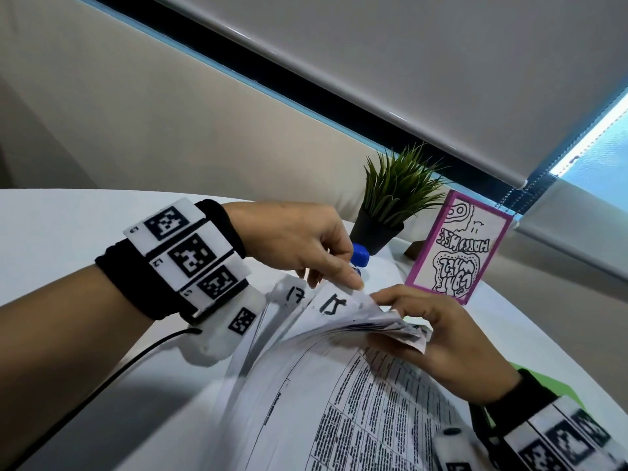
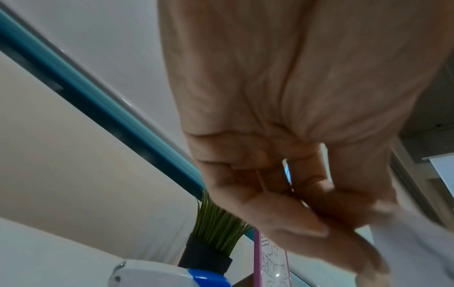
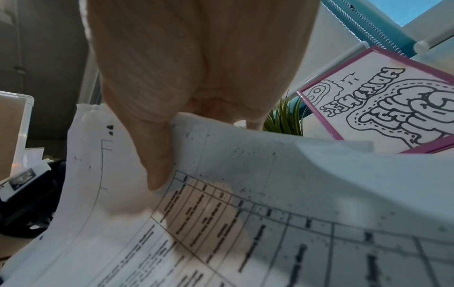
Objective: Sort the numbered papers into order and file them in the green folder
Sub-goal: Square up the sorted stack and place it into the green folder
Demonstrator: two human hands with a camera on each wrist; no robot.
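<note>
A stack of printed papers [image 1: 339,396] with handwritten numbers on their corners is fanned open above the white table [image 1: 68,212]. My right hand [image 1: 428,331] grips the bent-up right corner of the stack, thumb on the printed side [image 3: 157,165]. My left hand [image 1: 326,266] pinches the top corner of a sheet whose handwritten number looks like 15 [image 1: 334,304]; behind it stands another sheet whose number looks like 17 [image 1: 294,295]. In the left wrist view the fingers [image 2: 294,217] are curled together, with the paper blurred at the right. A strip of green, perhaps the folder [image 1: 533,382], shows beside my right wrist.
A potted plant with green blades [image 1: 390,198] in a black pot stands at the table's far edge. A pink-framed drawing [image 1: 458,248] leans to its right. A blue-capped bottle [image 1: 360,256] sits behind my left hand. A black cable [image 1: 102,385] runs from my left wrist.
</note>
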